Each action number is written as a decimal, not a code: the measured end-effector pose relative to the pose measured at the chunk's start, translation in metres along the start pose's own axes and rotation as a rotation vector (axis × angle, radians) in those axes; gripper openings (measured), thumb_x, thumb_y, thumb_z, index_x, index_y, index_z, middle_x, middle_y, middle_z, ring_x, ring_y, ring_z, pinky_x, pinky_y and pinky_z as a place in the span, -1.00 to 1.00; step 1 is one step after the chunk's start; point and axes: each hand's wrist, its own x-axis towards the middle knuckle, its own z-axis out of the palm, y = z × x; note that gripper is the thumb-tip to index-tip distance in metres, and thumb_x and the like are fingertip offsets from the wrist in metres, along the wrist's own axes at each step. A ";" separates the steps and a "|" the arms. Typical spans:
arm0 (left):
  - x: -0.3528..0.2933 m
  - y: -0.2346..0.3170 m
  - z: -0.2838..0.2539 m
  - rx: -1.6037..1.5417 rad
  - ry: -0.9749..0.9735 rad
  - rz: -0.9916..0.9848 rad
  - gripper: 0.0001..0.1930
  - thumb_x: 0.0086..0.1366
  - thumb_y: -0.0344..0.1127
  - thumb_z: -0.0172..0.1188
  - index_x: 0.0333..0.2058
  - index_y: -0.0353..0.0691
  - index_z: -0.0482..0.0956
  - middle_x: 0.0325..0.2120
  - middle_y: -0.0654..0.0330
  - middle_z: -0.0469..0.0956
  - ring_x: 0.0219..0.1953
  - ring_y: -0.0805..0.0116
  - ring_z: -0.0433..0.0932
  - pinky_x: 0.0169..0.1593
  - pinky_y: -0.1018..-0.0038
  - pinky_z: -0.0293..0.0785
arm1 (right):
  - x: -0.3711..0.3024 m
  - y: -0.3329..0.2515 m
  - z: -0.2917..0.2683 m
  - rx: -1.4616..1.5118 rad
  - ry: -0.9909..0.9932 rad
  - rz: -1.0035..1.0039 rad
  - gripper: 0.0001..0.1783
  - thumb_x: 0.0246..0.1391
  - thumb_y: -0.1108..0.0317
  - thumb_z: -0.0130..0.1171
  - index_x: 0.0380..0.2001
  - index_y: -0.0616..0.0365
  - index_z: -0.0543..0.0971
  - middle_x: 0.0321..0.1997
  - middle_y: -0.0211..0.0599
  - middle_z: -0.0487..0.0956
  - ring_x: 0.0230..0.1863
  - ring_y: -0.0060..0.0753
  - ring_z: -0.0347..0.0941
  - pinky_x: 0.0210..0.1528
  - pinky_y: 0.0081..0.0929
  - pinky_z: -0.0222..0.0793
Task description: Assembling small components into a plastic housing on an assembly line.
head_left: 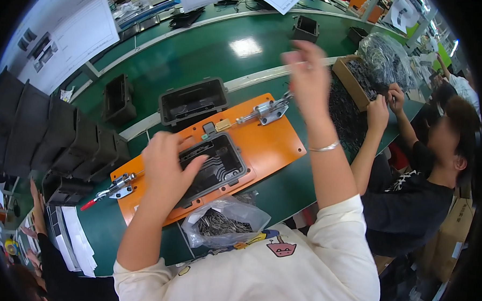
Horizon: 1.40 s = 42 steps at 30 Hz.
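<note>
A dark grey plastic box [239, 174] sits in a bright orange fixture plate [276, 146], its ribbed inside facing up. My left hand [167, 166] is over the box's left end, thumb spread from the fingers; some fingertips are hidden behind the hand. My right hand [311, 81] is raised near the right toggle clamp [269, 111], its fingers blurred by motion. That clamp's tip points at a small brass-coloured block [223, 125] by the box's upper edge. Another toggle clamp [122, 185], red-handled, is at the plate's left end.
Below the plate lies a clear bag of metal pins [221, 222]. Another dark box [193, 100] stands beyond it, and stacked boxes [64, 132] rise at left. At right, a co-worker's hands [381, 108] work by a carton [351, 82] of small black parts.
</note>
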 end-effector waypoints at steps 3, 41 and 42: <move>-0.044 -0.017 -0.032 0.030 0.031 -0.261 -0.60 -0.06 -0.18 0.44 -0.42 -0.25 0.40 -0.45 0.10 0.39 -0.35 0.12 0.40 -0.26 0.26 0.29 | -0.015 0.010 -0.031 0.012 0.230 0.013 -0.72 0.11 0.33 0.20 -0.18 0.24 0.43 -0.27 -0.27 0.48 -0.31 -0.56 0.40 -0.26 -0.58 0.37; -0.049 -0.025 -0.022 -0.701 -0.035 -0.410 -0.92 0.21 -0.49 0.09 -0.35 -0.39 0.48 -0.49 0.22 0.37 -0.47 0.51 0.33 -0.40 0.58 0.29 | -0.098 -0.135 -0.004 0.075 -0.627 -0.326 -0.54 -0.28 0.47 0.35 -0.77 0.06 0.17 -0.82 -0.45 0.19 -0.77 -0.51 0.05 -0.68 -0.54 -0.11; -0.050 -0.026 -0.020 -0.697 -0.033 -0.411 -0.92 0.21 -0.49 0.09 -0.35 -0.39 0.48 -0.49 0.22 0.37 -0.47 0.51 0.33 -0.40 0.58 0.29 | -0.098 -0.134 -0.004 0.081 -0.621 -0.377 -0.53 -0.31 0.48 0.35 -0.77 0.06 0.16 -0.81 -0.47 0.17 -0.75 -0.55 0.01 -0.65 -0.55 -0.15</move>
